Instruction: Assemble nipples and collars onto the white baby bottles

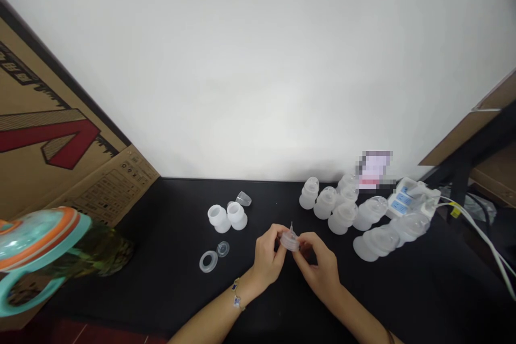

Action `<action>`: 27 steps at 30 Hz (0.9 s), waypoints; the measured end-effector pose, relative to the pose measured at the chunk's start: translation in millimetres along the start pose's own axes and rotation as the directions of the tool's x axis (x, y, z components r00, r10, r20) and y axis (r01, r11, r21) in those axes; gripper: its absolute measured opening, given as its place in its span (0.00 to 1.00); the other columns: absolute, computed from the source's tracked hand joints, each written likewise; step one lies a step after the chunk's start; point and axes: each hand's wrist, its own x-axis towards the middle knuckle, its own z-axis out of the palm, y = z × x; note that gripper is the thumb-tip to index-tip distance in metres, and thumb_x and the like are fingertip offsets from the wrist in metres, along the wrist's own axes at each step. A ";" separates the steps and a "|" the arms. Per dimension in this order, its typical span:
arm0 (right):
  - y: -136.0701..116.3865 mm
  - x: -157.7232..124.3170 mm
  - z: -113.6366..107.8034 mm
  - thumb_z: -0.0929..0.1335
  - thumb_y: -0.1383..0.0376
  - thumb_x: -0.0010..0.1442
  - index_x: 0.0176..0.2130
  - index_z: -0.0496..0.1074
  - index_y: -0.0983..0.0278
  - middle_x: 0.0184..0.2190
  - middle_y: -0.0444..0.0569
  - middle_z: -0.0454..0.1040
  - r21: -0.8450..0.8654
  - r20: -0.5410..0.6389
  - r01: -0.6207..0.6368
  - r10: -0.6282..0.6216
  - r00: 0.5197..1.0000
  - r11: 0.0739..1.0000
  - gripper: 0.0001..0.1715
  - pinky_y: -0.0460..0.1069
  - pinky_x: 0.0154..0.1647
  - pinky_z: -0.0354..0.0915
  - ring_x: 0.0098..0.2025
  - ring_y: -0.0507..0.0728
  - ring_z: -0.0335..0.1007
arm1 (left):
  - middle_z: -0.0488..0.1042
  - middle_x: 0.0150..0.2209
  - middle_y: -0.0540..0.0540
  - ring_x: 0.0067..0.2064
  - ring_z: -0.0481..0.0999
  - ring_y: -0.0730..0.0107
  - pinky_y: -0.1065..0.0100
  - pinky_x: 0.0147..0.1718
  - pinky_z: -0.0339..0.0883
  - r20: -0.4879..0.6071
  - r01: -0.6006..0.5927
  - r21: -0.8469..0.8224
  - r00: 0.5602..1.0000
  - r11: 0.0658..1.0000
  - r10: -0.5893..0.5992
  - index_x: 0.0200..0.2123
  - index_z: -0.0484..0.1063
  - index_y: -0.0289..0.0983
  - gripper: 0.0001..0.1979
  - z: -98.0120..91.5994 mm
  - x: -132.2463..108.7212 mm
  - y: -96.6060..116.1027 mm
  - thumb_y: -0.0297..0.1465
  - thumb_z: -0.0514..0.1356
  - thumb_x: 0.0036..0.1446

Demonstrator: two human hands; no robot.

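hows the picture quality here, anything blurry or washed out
Head view: white wall washed out by brightness; pixelated patch hides an item at the back; teal and orange handled cup at left edge soft and stretched; translucent part held at centre fairly sharp.

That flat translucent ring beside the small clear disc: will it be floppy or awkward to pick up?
The ring looks like thin, soft silicone, so it probably flexes when pinched. Lying flat on the black tabletop, it seems unlikely to roll, but its low profile may make it fiddly to lift.
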 end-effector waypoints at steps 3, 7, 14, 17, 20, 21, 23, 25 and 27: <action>-1.2 1.7 -1.5 0.67 0.62 0.63 0.38 0.71 0.59 0.26 0.43 0.73 -0.002 0.015 -0.043 0.043 0.999 0.999 0.04 0.46 0.27 0.68 0.24 0.52 0.70 | 0.78 0.35 0.48 0.36 0.78 0.68 0.68 0.37 0.70 -0.006 -0.003 -0.024 1.000 1.000 0.003 0.41 0.69 0.39 0.04 -0.7 2.0 1.8 0.29 0.56 0.64; 0.1 2.7 -1.9 0.67 0.59 0.63 0.40 0.72 0.59 0.23 0.42 0.72 0.000 0.017 -0.124 0.124 0.992 0.992 0.08 0.45 0.24 0.66 0.23 0.53 0.70 | 0.77 0.36 0.48 0.36 0.78 0.69 0.69 0.36 0.70 -0.026 -0.010 -0.017 1.000 1.000 0.009 0.42 0.69 0.39 0.04 -1.0 3.5 3.5 0.31 0.56 0.65; 0.7 6.6 -1.4 0.66 0.55 0.65 0.41 0.73 0.60 0.23 0.42 0.73 0.021 0.067 -0.211 0.209 0.976 0.977 0.12 0.45 0.21 0.64 0.23 0.53 0.69 | 0.75 0.35 0.48 0.34 0.75 0.70 0.69 0.35 0.70 -0.070 -0.010 0.019 0.997 1.000 0.011 0.41 0.69 0.39 0.05 0.1 2.4 4.0 0.33 0.55 0.66; -0.8 7.8 -0.9 0.65 0.54 0.65 0.41 0.75 0.60 0.23 0.42 0.73 0.006 0.098 -0.203 0.201 0.975 0.979 0.14 0.45 0.21 0.63 0.23 0.53 0.69 | 0.73 0.34 0.49 0.33 0.73 0.71 0.70 0.34 0.68 -0.076 -0.035 0.036 0.996 0.999 0.038 0.40 0.69 0.39 0.04 0.2 2.4 3.6 0.31 0.55 0.65; -0.2 7.3 0.5 0.64 0.55 0.67 0.42 0.75 0.60 0.25 0.43 0.75 -0.007 0.138 -0.189 0.188 0.972 0.982 0.15 0.46 0.23 0.62 0.23 0.53 0.69 | 0.70 0.32 0.50 0.32 0.71 0.71 0.70 0.33 0.67 -0.095 -0.042 0.064 0.994 0.997 0.048 0.39 0.69 0.39 0.03 0.1 2.6 2.5 0.28 0.55 0.64; 0.4 7.1 1.1 0.64 0.55 0.67 0.43 0.75 0.60 0.26 0.43 0.75 -0.010 0.148 -0.184 0.183 0.972 0.983 0.15 0.46 0.24 0.63 0.24 0.53 0.69 | 0.69 0.31 0.51 0.32 0.70 0.72 0.71 0.33 0.67 -0.105 -0.041 0.074 0.993 0.996 0.049 0.39 0.69 0.39 0.04 0.2 2.7 2.0 0.27 0.55 0.63; 1.7 7.1 1.9 0.64 0.56 0.68 0.44 0.75 0.60 0.28 0.44 0.76 -0.013 0.159 -0.177 0.176 0.971 0.984 0.15 0.46 0.25 0.63 0.25 0.53 0.69 | 0.68 0.30 0.52 0.31 0.70 0.72 0.71 0.33 0.66 -0.121 -0.038 0.089 0.991 0.995 0.049 0.40 0.69 0.39 0.05 0.3 2.8 1.1 0.26 0.55 0.61; 2.9 7.4 2.4 0.63 0.56 0.68 0.45 0.75 0.60 0.29 0.44 0.77 -0.010 0.170 -0.176 0.176 0.970 0.984 0.15 0.46 0.26 0.63 0.26 0.54 0.69 | 0.67 0.30 0.52 0.31 0.70 0.72 0.71 0.33 0.67 -0.127 -0.035 0.089 0.991 0.995 0.046 0.41 0.69 0.39 0.06 0.6 3.1 0.7 0.25 0.56 0.60; 3.6 7.6 2.4 0.63 0.56 0.68 0.46 0.75 0.60 0.29 0.44 0.77 0.004 0.180 -0.190 0.186 0.966 0.982 0.16 0.46 0.27 0.63 0.26 0.54 0.70 | 0.67 0.31 0.52 0.31 0.70 0.72 0.71 0.33 0.68 -0.122 -0.031 0.077 0.992 0.997 0.040 0.42 0.69 0.39 0.08 0.9 3.9 1.1 0.25 0.56 0.60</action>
